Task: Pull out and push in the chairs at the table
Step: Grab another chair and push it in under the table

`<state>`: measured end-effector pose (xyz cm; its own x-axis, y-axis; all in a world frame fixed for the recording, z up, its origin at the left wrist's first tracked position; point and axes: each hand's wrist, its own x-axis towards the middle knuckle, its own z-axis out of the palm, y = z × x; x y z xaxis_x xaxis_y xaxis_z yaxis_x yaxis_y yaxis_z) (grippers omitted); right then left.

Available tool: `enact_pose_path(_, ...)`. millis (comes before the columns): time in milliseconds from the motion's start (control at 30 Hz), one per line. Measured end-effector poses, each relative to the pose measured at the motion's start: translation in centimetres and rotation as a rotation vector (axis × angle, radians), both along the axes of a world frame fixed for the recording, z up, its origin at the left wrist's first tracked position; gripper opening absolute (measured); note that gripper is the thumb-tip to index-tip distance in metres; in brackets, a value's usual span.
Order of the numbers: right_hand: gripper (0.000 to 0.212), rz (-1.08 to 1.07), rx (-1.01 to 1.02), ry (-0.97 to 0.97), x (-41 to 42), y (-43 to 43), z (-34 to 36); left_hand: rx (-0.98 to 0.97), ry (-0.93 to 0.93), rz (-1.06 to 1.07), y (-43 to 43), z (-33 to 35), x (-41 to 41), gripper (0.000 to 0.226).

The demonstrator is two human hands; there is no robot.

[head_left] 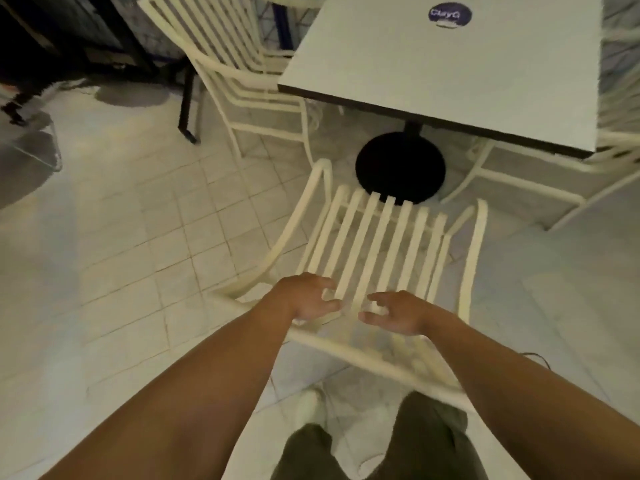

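A cream slatted chair [381, 233] stands in front of me, clear of the white table [450, 71], with its seat facing the table's black round base [400, 166]. Its back's top rail [363, 358] runs across just under my forearms. My left hand [308, 299] and my right hand [394, 315] hover side by side above the backrest slats, with fingers loosely curled and nothing held. Whether the fingertips touch the slats is unclear.
A second cream chair [228, 60] stands at the table's left side and a third [540, 174] at its right, partly under the top. A dark-legged piece of furniture [188, 109] stands at far left. My legs and a white shoe [311, 407] are below the chair back.
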<state>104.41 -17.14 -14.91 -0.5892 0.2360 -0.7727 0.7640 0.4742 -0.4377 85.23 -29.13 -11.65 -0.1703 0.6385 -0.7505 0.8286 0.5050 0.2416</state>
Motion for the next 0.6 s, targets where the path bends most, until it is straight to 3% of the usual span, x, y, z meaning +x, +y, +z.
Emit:
enact_pose_path(133,0.102,-0.1,-0.007,-0.077,1.7,-4.3,0.8,-0.006,-0.028,-0.046,-3.4,0.1,-1.4,0.073)
enact_pose_path(300,0.094,-0.251,-0.001,-0.029,3.4,-8.0,1.9,-0.053,-0.023,-0.119,-6.0,-0.2,-2.0,0.074)
enact_pose_path(367,0.092,-0.223,0.026,-0.048,4.0,-8.7,2.4,-0.054,-0.004,-0.162,-6.5,-0.3,-2.0,0.071)
enact_pose_path(500,0.069,-0.056,0.152,-0.098,4.9,-8.7,2.5,-0.026,0.025,-0.216,-6.3,0.0,-1.7,0.073)
enact_pose_path(600,0.07,-0.049,0.164,-0.108,5.0,-8.5,2.3,-0.045,0.038,-0.237,-6.3,0.1,-1.5,0.075)
